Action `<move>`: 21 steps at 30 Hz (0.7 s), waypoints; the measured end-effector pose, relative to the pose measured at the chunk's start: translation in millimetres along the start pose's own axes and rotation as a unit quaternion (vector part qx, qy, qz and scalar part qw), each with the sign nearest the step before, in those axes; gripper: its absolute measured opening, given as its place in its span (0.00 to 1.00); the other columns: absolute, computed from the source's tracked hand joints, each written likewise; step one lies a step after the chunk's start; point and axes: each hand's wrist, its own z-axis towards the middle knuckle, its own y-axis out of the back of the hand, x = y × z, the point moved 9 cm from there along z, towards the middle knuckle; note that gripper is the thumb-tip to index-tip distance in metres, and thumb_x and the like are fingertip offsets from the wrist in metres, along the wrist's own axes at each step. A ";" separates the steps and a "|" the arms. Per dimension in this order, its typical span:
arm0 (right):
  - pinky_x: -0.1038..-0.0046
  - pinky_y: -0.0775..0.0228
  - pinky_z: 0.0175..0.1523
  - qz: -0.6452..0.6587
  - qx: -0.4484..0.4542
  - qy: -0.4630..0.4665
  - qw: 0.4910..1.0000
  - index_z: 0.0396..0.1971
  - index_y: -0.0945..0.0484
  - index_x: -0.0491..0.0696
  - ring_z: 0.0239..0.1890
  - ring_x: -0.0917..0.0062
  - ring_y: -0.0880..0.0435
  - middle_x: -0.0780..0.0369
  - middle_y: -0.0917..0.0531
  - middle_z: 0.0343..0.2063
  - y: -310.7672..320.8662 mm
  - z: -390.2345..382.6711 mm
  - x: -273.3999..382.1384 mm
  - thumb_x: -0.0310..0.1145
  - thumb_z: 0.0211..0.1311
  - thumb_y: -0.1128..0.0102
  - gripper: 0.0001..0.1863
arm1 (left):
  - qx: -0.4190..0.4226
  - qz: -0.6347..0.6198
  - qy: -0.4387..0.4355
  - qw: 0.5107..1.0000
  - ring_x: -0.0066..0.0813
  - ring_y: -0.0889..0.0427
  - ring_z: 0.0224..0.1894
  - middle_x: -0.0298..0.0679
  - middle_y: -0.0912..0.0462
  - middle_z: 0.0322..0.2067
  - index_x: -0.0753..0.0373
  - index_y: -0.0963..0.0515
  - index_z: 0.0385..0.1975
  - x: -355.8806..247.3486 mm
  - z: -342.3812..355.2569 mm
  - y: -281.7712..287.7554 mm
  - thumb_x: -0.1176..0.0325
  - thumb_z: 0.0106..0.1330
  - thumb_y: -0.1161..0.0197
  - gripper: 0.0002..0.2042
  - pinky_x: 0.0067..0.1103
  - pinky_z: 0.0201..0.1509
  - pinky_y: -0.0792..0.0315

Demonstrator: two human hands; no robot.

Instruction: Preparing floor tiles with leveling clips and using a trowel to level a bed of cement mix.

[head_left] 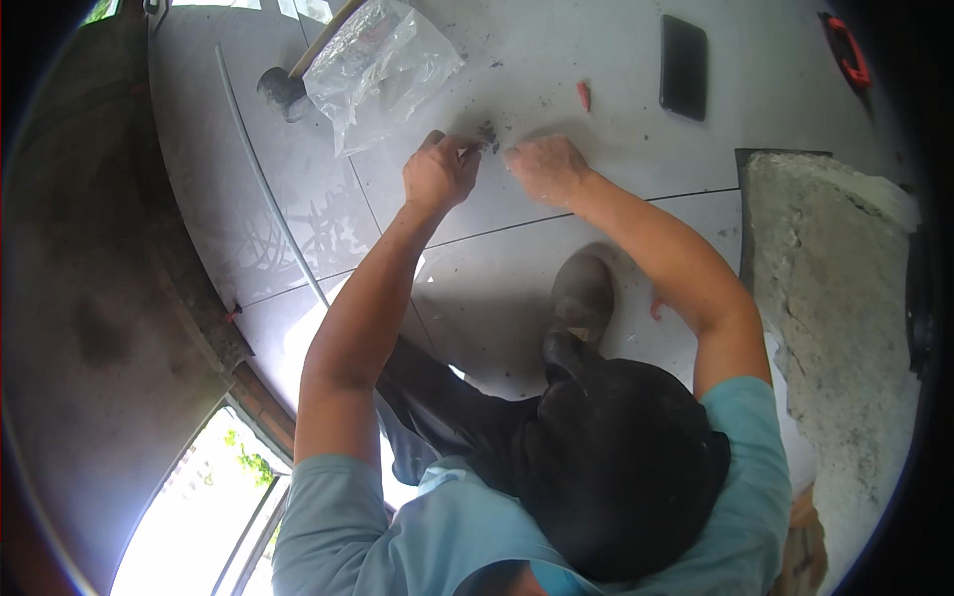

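Observation:
Both arms reach forward over a floor of pale grey tiles (487, 288). My left hand (440, 171) is closed in a pinch, thumb and fingertips together near some dark crumbs (487, 134). Just right of the crumbs, my right hand (547, 167) is curled closed, knuckles up, a small gap from the left. What either hand holds, if anything, is too small or hidden to make out. A crumpled clear plastic bag (383, 74) lies beyond my left hand. Past my right hand lies a small red piece (583, 95).
A black mallet head (283, 91) on a wooden handle rests beside the bag. Along the left runs a thin grey rod (260, 174). At far right are a black phone (684, 70), a red-and-black tool (847, 55) and a rough concrete block (825, 268). My boot (583, 288) stands nearer.

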 end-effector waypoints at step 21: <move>0.80 0.32 0.27 0.751 -0.177 -0.233 0.591 0.28 0.23 0.41 0.24 0.86 0.26 0.66 0.23 0.24 17.8 -40.1 3.1 0.30 0.63 0.44 0.09 | -0.047 -0.364 -0.029 0.930 0.32 0.16 0.27 0.45 0.15 0.31 0.70 0.24 0.52 -53.3 -56.4 10.7 0.72 0.60 0.33 0.20 0.22 0.32 0.24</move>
